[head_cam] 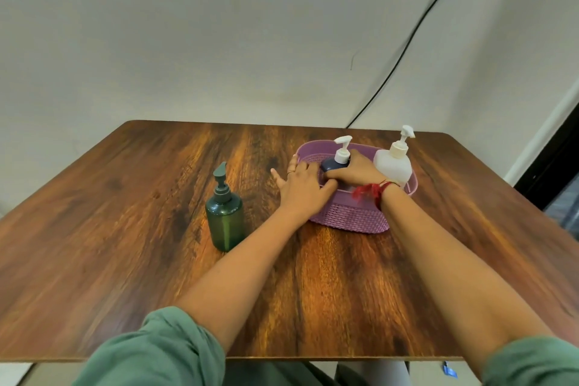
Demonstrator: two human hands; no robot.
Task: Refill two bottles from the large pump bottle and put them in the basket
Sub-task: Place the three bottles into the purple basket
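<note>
Right hand (354,171) grips blue bottle (329,164) inside basket (351,216). Left hand (302,188), fingers spread, steadies the rim. White bottle (393,163) also inside, green bottle (224,219) outside. Refilling unverifiable.

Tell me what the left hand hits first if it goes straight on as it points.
Nothing near: the left hand, at the left end of the basket, points over bare table toward the wall. Depth is unclear.

Purple basket (351,216) holds blue bottle (332,165), white bottle (393,166); green pump bottle (224,219) upright, left of it.
</note>
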